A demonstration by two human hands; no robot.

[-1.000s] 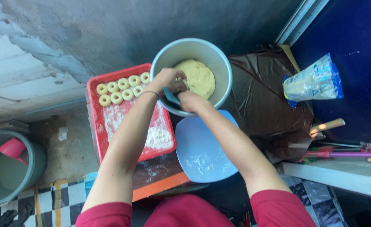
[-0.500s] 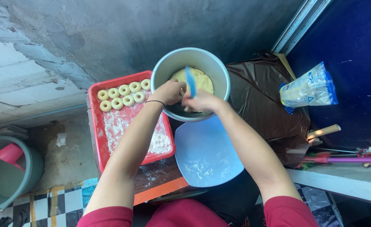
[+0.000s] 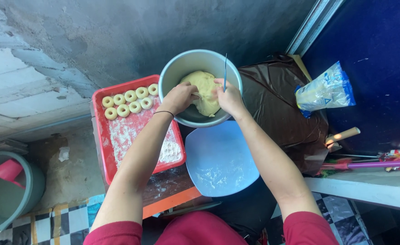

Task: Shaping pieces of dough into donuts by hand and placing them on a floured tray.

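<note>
Both hands are in the bowl (image 3: 172, 72): left hand (image 3: 179, 96) pinching the dough (image 3: 204, 90), fingers closed on a bit of it; right hand (image 3: 228, 96) gripping a thin blue scraper (image 3: 225, 71) upright. Best to cut small, even pieces, matching the rings (image 3: 129, 102) lined up on the red tray (image 3: 101, 145).

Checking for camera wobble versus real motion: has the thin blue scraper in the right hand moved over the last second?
Yes. The thin blue scraper came up into view, now upright above the yellow dough, near the round grey metal bowl's far rim, in the right hand.
</note>
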